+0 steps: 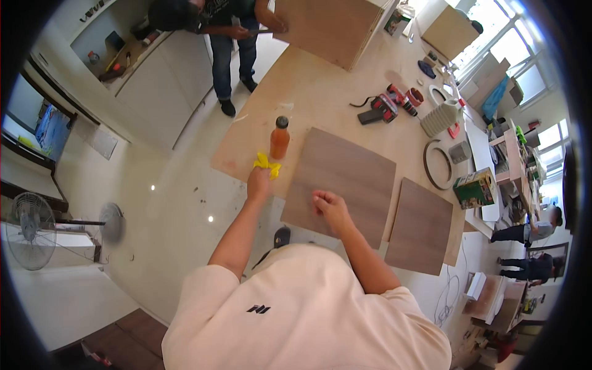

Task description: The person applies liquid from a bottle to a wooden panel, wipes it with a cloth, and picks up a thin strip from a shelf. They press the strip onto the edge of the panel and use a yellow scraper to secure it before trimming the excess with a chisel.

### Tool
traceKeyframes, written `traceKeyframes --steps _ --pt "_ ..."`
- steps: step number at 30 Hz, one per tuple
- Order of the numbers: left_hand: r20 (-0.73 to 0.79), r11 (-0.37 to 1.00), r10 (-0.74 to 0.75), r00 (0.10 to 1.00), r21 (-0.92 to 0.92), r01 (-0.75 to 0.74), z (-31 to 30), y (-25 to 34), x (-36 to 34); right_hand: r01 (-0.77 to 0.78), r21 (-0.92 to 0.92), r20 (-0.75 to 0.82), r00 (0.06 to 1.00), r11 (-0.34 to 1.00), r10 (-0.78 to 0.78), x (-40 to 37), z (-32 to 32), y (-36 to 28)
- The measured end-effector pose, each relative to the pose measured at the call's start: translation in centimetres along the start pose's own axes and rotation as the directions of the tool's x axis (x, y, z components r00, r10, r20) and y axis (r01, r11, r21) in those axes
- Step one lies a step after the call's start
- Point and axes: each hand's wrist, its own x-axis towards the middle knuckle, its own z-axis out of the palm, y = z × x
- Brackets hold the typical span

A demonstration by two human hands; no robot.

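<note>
A bright yellow cloth (266,164) is bunched in my left hand (258,184), its folds sticking out past the fingers. Right beyond it, an orange bottle (279,143) with a dark cap stands on the table (246,139). My right hand (333,211) is over the near part of a brown wood-grain board (345,169), its fingers curled in with nothing showing in them. To the right lies a second, smaller brown board (421,227), separated from the first by a narrow gap.
A red cordless drill (404,98), a black-and-red power tool (379,111), a plastic jug (441,118) and a curved strip (436,165) lie farther along. Across the table a person (231,43) handles a large panel (330,28). A fan (31,228) stands left.
</note>
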Motion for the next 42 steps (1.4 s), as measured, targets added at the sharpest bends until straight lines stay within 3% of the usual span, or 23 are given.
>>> traceKeyframes --steps 7,16,19,22,25,26,28,31,34,37,42 --pt "0.035 0.979 -0.198 0.98 -0.046 0.199 -1.9 2.4 0.1 -0.009 0.049 -0.043 0.999 0.999 0.011 -2.0 -2.4 0.2" --pt "-0.061 0.997 -0.025 0.998 0.067 0.029 -1.1 3.3 -0.2 -0.038 0.074 0.081 0.996 0.996 0.032 -1.1 -2.2 4.0" --pt "0.006 0.982 -0.141 0.99 0.132 0.138 -1.0 3.8 0.3 -0.054 0.094 0.117 0.992 0.994 0.042 -1.2 -2.0 4.2" --pt "0.031 0.985 -0.167 0.985 0.051 0.166 -2.4 5.1 0.5 -0.065 0.111 0.117 0.992 0.992 0.051 -1.4 -1.9 3.7" --pt "0.082 0.994 -0.06 0.995 0.096 0.052 -1.0 2.7 0.9 -0.062 0.125 0.141 0.989 0.99 0.044 -1.2 -2.2 3.6" --pt "0.071 0.965 -0.202 0.977 -0.155 0.211 -0.1 2.1 1.0 -0.053 0.116 0.143 0.989 0.992 0.037 -1.2 -2.3 3.4" --pt "0.143 0.665 -0.449 0.882 -0.606 0.436 0.8 2.2 1.2 -0.034 0.1 0.156 0.988 0.994 0.018 -1.1 -2.3 2.9" --pt "0.084 0.913 -0.34 0.937 -0.207 0.35 -1.2 2.7 0.6 -0.038 0.084 0.106 0.994 0.996 0.029 -1.0 -1.7 2.2" --pt "0.159 0.974 0.03 0.987 0.219 -0.065 -2.5 2.4 0.8 0.002 0.089 0.07 0.997 0.996 -0.008 -1.2 -0.6 1.5" --pt "0.284 0.978 0.04 0.958 0.183 -0.096 -3.0 1.1 2.0 0.006 0.066 0.043 0.999 0.998 -0.009 -1.2 0.7 1.0" --pt "0.42 0.946 0.206 0.884 0.148 -0.29 -3.5 -0.4 3.0 0.006 0.071 0.023 1.0 0.997 -0.008 0.1 3.5 1.1"
